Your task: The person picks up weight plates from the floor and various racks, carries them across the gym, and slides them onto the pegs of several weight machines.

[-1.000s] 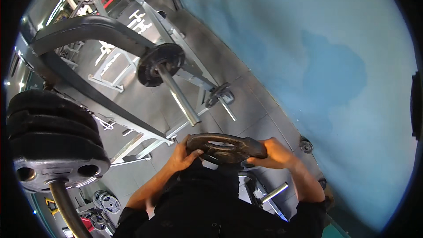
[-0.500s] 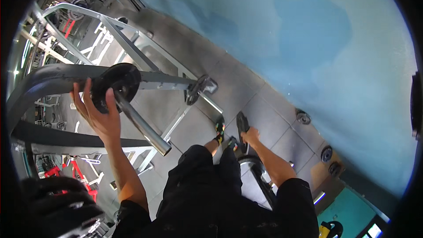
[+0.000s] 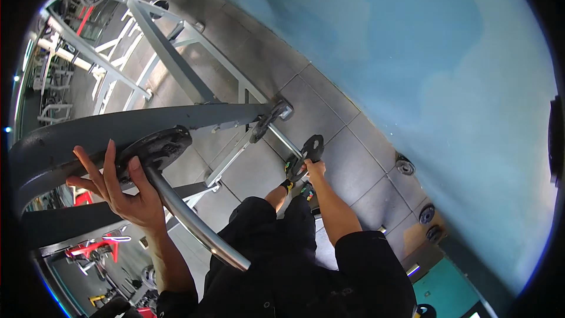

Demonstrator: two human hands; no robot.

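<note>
My left hand (image 3: 120, 191) has its fingers spread against a black plate (image 3: 168, 147) on an upper steel peg (image 3: 209, 229) of the dark grey rack arm (image 3: 88, 132). My right hand (image 3: 313, 168) grips a black weight plate (image 3: 315, 144) by its near part, holding it on edge at the end of the lower steel peg (image 3: 282, 138); I cannot tell whether the peg is through its hole. Another plate (image 3: 265, 123) sits at that peg's inner end, by the rack's foot.
The grey metal frame (image 3: 165, 59) spreads to the upper left, with more gym equipment behind. A blue wall (image 3: 453, 129) runs along the right. Small plates (image 3: 405, 165) lie at its base on the tiled floor (image 3: 359, 141). My legs and shoes are below.
My left hand has left the carried plate for the plate on the upper peg. My right hand has lowered the carried plate to the lower peg's end. My view has shifted downward.
</note>
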